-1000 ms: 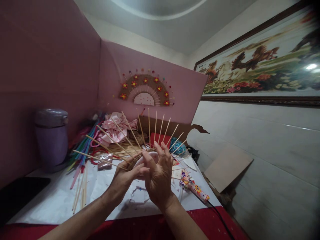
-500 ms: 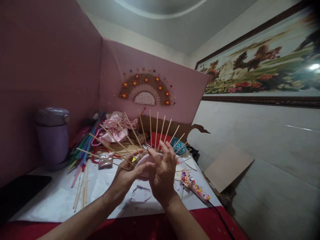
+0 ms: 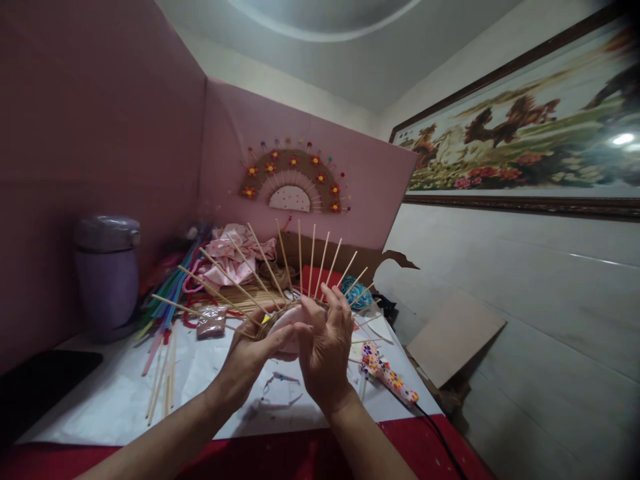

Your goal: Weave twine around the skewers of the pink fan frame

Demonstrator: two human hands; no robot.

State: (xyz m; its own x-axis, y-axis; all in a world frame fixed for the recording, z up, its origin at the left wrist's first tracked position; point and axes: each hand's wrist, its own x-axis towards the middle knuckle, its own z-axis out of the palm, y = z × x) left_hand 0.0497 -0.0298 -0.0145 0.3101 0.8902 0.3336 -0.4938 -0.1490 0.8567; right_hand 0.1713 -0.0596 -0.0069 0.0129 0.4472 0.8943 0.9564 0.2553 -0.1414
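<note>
Between my hands is a half-round craft fan (image 3: 287, 333) with a pale base, brown twine along its curved edge and several thin wooden sticks (image 3: 255, 267) spreading outward like rays. My left hand (image 3: 250, 343) grips its left side, thumb across the pale face. My right hand (image 3: 325, 340) closes on the right side, its fingers on the twine edge near the sticks and its thumb toward the middle. Both hands hold the piece above the white-covered table (image 3: 195, 393). My fingers hide much of the twine and the base's right end.
A flower-patterned glue gun (image 3: 387, 373) with a black cord lies at right. Loose sticks (image 3: 163, 387), a small brown packet (image 3: 211, 323), pink cloth (image 3: 235, 250) and blue yarn (image 3: 357, 291) lie about. A purple flask (image 3: 107, 280) stands left. A finished fan (image 3: 293, 160) hangs behind.
The fingers of my right hand have shifted slightly along the twine edge. The fan and my left hand stay nearly in place.
</note>
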